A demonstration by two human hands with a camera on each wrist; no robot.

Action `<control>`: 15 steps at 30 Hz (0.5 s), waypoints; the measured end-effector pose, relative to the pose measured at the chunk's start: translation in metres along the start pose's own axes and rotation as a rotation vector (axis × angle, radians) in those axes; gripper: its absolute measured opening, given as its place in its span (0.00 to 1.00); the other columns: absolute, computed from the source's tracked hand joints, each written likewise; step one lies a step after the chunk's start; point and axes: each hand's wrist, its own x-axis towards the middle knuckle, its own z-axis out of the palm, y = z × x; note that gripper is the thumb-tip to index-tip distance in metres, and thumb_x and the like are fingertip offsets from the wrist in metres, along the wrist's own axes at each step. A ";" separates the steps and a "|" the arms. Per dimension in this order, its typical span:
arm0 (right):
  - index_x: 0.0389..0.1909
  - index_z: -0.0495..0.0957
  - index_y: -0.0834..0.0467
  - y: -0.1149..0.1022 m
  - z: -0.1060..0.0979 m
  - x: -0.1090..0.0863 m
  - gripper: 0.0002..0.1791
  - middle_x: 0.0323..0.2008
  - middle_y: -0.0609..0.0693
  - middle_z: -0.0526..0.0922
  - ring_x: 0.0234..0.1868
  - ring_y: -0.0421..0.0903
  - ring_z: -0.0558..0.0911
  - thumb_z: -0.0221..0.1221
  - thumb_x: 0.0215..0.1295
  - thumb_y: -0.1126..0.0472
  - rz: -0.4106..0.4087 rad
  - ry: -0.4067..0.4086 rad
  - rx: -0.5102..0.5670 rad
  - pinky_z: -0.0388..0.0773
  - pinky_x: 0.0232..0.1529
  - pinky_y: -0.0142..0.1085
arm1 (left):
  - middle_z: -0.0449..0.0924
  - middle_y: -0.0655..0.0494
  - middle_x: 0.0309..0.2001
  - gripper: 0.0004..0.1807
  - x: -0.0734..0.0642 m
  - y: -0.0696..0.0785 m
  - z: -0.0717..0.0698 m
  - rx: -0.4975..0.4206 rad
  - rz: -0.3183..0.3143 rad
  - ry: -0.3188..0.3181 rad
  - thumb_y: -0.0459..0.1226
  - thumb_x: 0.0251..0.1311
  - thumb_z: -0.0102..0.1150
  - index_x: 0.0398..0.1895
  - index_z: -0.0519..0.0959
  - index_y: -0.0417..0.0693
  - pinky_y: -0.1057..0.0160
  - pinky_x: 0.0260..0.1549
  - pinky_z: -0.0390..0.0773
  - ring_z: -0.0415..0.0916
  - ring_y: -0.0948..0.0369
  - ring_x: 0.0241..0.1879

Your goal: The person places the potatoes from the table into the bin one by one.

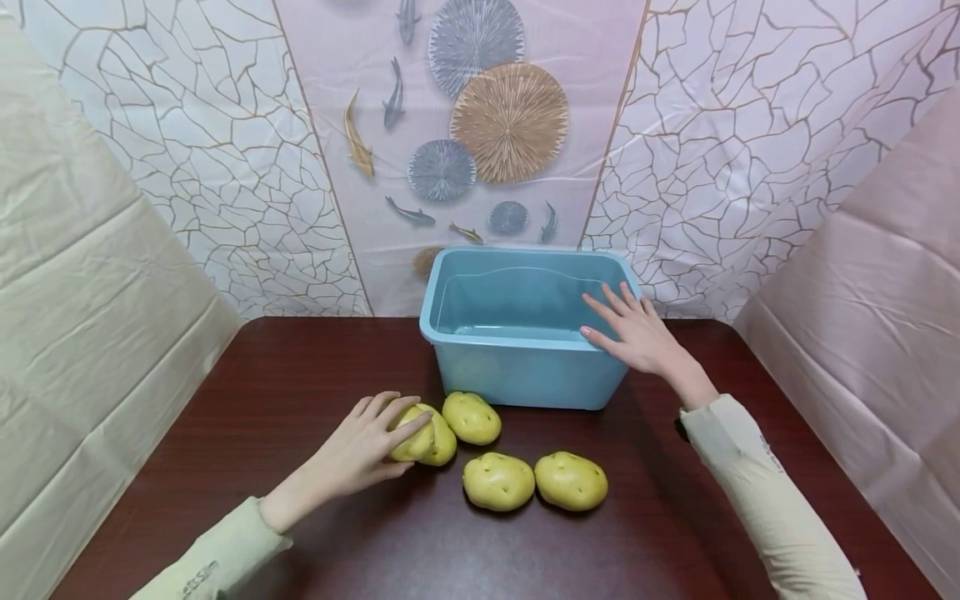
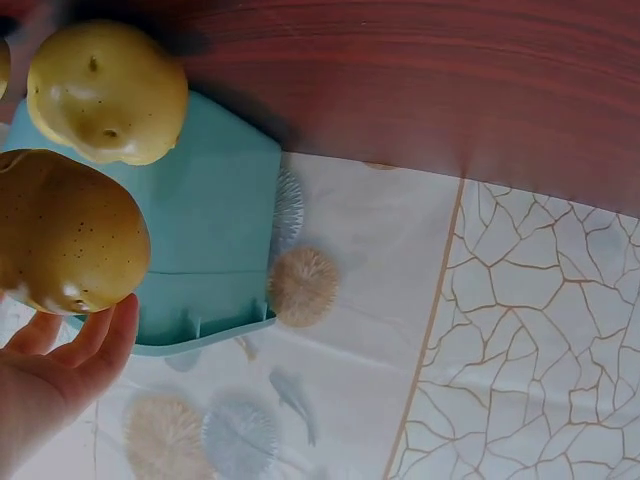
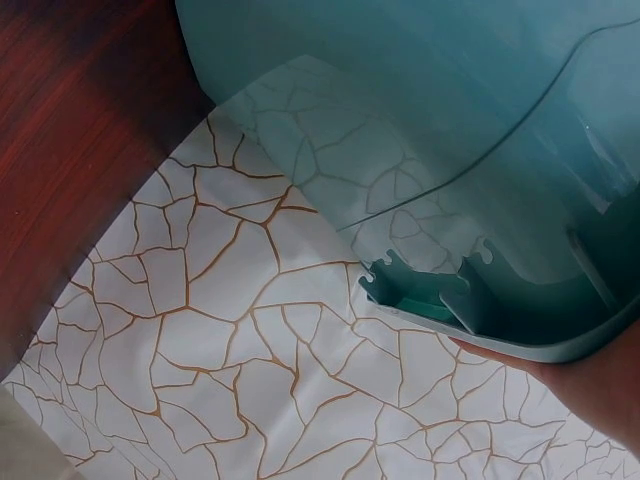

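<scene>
My left hand curls its fingers round a yellow potato, which fills the left edge of the left wrist view. Right beside it lies a second potato, partly covered by the held one. Another potato lies against the front left of a light blue plastic bin. Nearer me, two potatoes lie side by side. My right hand is at the bin's right end, fingers spread and fairly straight over the rim. In the right wrist view, part of that hand shows at the rim.
A dark red-brown table carries everything. Behind the bin hangs a patterned cloth with fish and round motifs. Pale cloth walls stand at the left and right sides. The bin's visible inner floor is bare.
</scene>
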 end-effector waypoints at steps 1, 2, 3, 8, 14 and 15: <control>0.69 0.44 0.47 0.000 0.000 0.000 0.39 0.70 0.58 0.39 0.69 0.60 0.33 0.35 0.61 0.33 0.000 -0.001 0.000 0.33 0.62 0.61 | 0.71 0.49 0.52 0.36 0.001 0.000 0.000 0.001 0.002 0.000 0.50 0.36 0.67 0.55 0.71 0.53 0.51 0.44 0.68 0.67 0.49 0.50; 0.69 0.44 0.48 0.000 0.000 0.000 0.39 0.70 0.58 0.39 0.69 0.60 0.33 0.35 0.61 0.33 0.001 0.000 0.000 0.33 0.62 0.61 | 0.71 0.49 0.52 0.36 0.002 0.001 0.000 0.001 0.004 0.000 0.50 0.36 0.67 0.55 0.71 0.53 0.51 0.44 0.68 0.67 0.49 0.50; 0.69 0.44 0.48 0.000 -0.001 0.000 0.39 0.70 0.58 0.39 0.69 0.60 0.33 0.35 0.61 0.33 0.002 0.000 0.000 0.33 0.62 0.61 | 0.71 0.49 0.52 0.37 0.003 0.001 0.000 0.001 0.006 0.001 0.50 0.36 0.67 0.55 0.71 0.53 0.51 0.45 0.68 0.67 0.50 0.50; 0.69 0.45 0.49 -0.001 -0.001 0.000 0.39 0.70 0.58 0.39 0.69 0.60 0.33 0.35 0.61 0.33 0.004 -0.003 0.007 0.33 0.62 0.61 | 0.71 0.49 0.53 0.37 0.008 0.004 -0.001 0.000 0.023 0.007 0.51 0.36 0.67 0.56 0.71 0.53 0.52 0.45 0.68 0.66 0.51 0.51; 0.69 0.44 0.48 -0.001 -0.001 0.000 0.39 0.70 0.58 0.39 0.69 0.60 0.33 0.35 0.61 0.33 0.003 -0.003 0.012 0.32 0.62 0.61 | 0.70 0.49 0.54 0.38 0.014 0.007 -0.003 0.004 0.037 0.016 0.51 0.36 0.68 0.56 0.70 0.53 0.51 0.46 0.68 0.66 0.49 0.52; 0.69 0.44 0.48 -0.001 -0.001 0.000 0.39 0.70 0.58 0.39 0.69 0.60 0.33 0.35 0.61 0.33 0.003 -0.003 0.012 0.33 0.62 0.61 | 0.70 0.49 0.54 0.38 0.015 0.008 -0.004 0.007 0.037 0.018 0.51 0.36 0.68 0.56 0.70 0.53 0.51 0.46 0.68 0.66 0.49 0.52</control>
